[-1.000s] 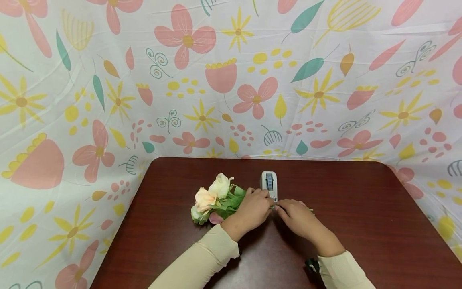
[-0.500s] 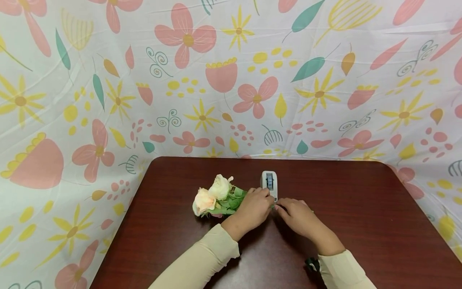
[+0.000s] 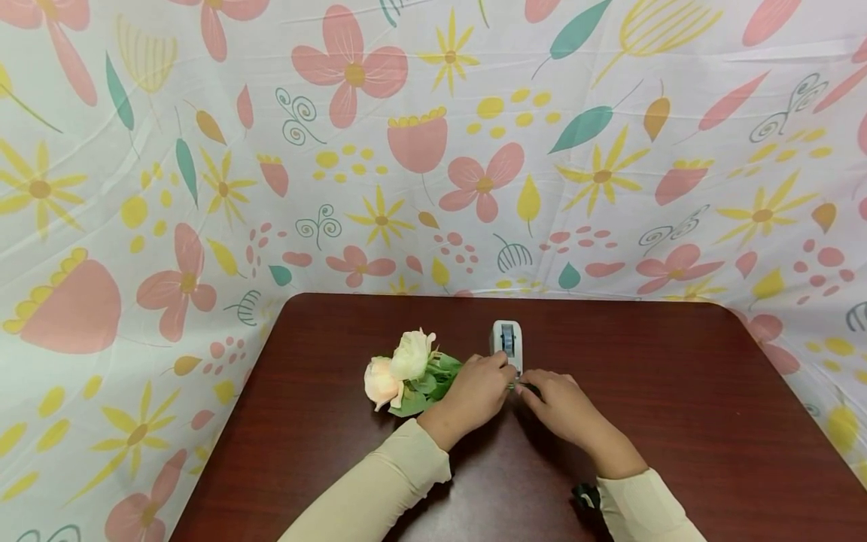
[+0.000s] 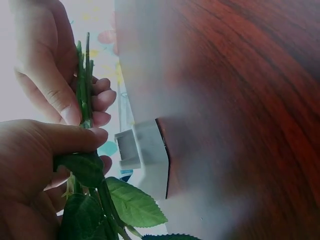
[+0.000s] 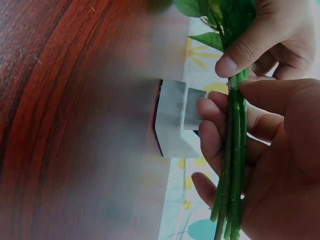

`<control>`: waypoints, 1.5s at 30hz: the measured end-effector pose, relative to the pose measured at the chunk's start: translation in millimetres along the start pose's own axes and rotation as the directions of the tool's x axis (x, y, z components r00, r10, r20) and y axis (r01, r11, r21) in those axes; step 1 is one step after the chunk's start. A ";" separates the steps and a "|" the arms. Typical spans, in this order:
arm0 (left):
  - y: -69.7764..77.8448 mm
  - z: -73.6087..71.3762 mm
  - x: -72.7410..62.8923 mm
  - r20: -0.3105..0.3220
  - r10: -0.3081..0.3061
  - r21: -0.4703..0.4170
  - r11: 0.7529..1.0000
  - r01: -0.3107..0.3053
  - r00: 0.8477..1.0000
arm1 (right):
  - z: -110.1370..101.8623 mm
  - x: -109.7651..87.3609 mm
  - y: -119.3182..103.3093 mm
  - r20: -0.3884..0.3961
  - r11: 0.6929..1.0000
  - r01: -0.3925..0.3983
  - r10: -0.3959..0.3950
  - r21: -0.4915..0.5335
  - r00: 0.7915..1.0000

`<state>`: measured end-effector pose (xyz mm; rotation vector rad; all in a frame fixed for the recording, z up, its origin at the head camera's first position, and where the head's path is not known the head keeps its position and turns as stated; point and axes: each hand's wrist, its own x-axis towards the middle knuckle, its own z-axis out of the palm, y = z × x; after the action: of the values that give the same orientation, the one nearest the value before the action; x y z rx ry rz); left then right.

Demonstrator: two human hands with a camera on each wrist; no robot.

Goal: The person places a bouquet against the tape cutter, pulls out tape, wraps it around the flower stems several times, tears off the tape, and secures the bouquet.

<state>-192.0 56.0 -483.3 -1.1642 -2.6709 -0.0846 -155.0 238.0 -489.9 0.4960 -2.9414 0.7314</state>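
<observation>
A bunch of flowers lies across the table in the head view, with a cream rose (image 3: 412,357) and a peach rose (image 3: 381,382) at its left end. My left hand (image 3: 470,397) grips the green stems (image 4: 86,95) just below the leaves (image 4: 135,202). Close to it, my right hand (image 3: 561,410) holds the stems (image 5: 232,155) nearer their cut ends, thumb and fingers around them. Between the two thumbs, a pale shiny patch shows on the stems in the right wrist view. A white tape dispenser (image 3: 499,350) stands just beyond the hands.
The dark red-brown table (image 3: 677,391) extends on both sides of the hands. Behind it hangs a flower-print cloth (image 3: 467,248). A small dark object (image 3: 585,495) sits beside the right sleeve.
The flower heads have turned about their stems: the lower pale bloom and the pink petal have gone from sight, and the peach rose has rolled downward. Both hands stay in nearly the same place.
</observation>
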 end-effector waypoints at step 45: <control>-2.9 -0.2 3.8 0.123 -0.092 -0.076 0.992 0.102 0.988 | 13.5 0.4 5.7 -0.150 0.998 0.048 -0.053 -0.032 0.987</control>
<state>-196.6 56.7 -482.1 -1.0944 -2.8536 -0.1463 -157.1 236.3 -504.3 0.4882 -2.7845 0.6890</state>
